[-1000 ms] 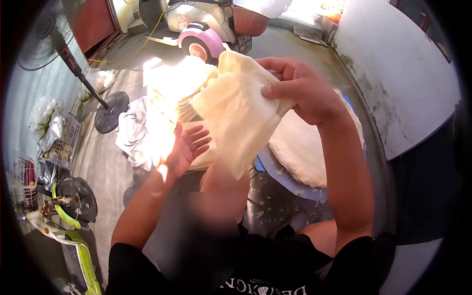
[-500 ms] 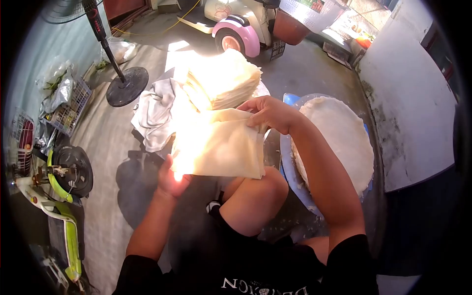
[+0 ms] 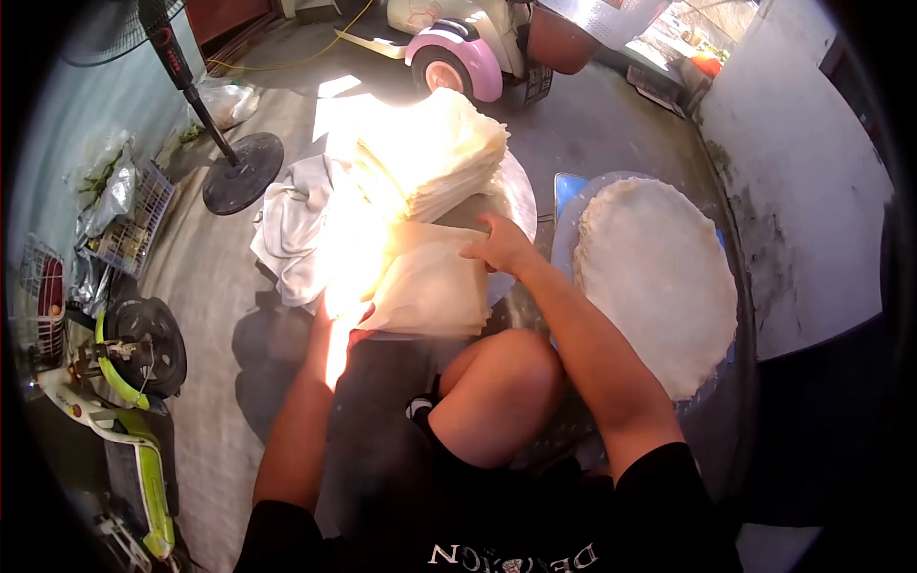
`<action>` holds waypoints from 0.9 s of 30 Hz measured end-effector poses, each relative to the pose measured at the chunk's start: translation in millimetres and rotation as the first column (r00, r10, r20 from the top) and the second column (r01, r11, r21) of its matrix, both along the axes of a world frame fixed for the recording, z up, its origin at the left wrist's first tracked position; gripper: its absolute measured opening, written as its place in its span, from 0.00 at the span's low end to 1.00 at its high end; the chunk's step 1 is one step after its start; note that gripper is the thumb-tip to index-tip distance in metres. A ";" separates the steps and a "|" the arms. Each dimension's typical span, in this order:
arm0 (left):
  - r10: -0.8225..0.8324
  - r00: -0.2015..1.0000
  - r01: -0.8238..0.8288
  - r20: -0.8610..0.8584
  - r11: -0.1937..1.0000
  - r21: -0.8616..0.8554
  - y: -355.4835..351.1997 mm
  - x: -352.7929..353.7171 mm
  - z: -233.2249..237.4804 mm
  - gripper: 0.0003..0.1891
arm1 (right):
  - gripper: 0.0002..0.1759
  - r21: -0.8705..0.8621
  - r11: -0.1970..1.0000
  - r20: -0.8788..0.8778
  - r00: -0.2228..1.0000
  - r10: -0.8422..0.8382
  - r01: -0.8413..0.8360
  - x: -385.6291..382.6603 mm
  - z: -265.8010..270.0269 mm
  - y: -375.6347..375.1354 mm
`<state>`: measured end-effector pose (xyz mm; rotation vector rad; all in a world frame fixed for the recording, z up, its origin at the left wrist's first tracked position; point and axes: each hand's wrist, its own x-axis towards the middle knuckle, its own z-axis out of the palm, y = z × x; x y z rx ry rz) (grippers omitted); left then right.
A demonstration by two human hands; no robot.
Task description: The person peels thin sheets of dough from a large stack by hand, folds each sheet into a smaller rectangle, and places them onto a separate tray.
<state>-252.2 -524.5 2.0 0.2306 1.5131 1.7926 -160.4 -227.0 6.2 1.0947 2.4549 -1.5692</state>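
Note:
A folded pale sheet (image 3: 430,282) lies low over the near part of a round tray (image 3: 519,196), in front of a tall stack of similar folded sheets (image 3: 449,158). My left hand (image 3: 346,320) grips the folded sheet's near left corner, partly washed out by sunlight. At its far right corner, my right hand (image 3: 500,245) pinches the edge between thumb and fingers. On the right, a round pile of unfolded pale sheets (image 3: 659,286) rests on a wide tray. A grey-white cloth (image 3: 294,224) is bunched left of the stack.
A fan's round base (image 3: 243,173) stands at the left, near a wire basket (image 3: 137,220). A green and white scooter (image 3: 143,458) is at the lower left. Farther back is a vehicle with a pink fender (image 3: 482,72). A stained wall (image 3: 802,181) runs along the right.
Both hands have lowered the folded sheet toward the tray beside the stack. My right hand has moved slightly left and down, uncovering more of the round pile at the right.

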 end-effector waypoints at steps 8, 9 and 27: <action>-0.205 0.434 -0.235 -0.877 0.914 -0.330 -7.5 2.4 -36.0 0.37 | 0.39 0.381 0.923 0.008 0.998 0.060 -0.058 8.7 -27.4 -2.4; -0.207 0.430 -0.237 -0.879 0.914 -0.331 -9.2 6.4 -38.3 0.37 | 0.37 0.410 0.910 -0.008 0.997 0.071 -0.062 9.4 -29.8 -1.8; -0.079 0.491 -0.303 -0.868 0.918 -0.255 -41.5 -79.0 -123.7 0.29 | 0.33 0.522 0.853 -0.046 0.999 0.017 0.009 207.8 68.3 31.4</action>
